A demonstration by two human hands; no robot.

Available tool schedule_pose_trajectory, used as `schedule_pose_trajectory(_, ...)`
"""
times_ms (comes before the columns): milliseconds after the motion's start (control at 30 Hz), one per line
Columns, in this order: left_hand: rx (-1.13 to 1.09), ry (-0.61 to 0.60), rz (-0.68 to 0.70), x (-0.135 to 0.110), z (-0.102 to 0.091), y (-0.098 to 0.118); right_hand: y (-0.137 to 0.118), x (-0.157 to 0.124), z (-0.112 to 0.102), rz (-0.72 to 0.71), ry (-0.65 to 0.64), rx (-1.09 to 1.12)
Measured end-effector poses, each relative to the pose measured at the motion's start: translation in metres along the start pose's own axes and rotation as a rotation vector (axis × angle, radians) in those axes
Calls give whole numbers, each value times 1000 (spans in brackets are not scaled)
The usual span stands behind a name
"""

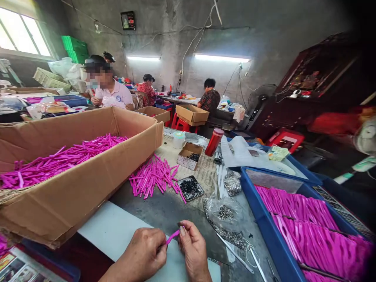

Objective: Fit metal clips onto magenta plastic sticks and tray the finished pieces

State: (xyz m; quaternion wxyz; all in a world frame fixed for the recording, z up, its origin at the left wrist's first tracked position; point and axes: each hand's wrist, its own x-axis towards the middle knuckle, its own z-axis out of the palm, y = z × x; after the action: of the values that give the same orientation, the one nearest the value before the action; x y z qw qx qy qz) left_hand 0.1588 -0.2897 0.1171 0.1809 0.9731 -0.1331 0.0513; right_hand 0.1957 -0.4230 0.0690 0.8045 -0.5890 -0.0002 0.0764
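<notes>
Above grey tabletop (164, 211) | left hand (143, 252), right hand (194, 250) | fingers pinch slim pink plastic strip (173, 235)

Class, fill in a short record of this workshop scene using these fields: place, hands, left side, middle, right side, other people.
Place: workshop table, seen from the head camera
Hands: left hand and right hand each pinch an end of one pink plastic piece
Left side: cardboard box holding many pink pieces
Middle: loose pink pile; black tray of small dark parts; clear bags of small metal parts
Right side: blue bin filled with pink pieces
Other people: several seated at farther tables, the nearest a person in a white shirt
</notes>
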Motion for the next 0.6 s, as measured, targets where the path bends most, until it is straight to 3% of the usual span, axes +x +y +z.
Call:
schedule_pose_trajectory(167,-258,79,-61,6,2,6,-14,-3,-2,127,45,89)
schedule_pose_trajectory(433,-1274,211,-423,20,6,13,-26,-10,-6,124,131,419)
schedule_pose_trajectory(600,-1645,341,-547,29,9,23,-27,-14,-6,114,137,495)
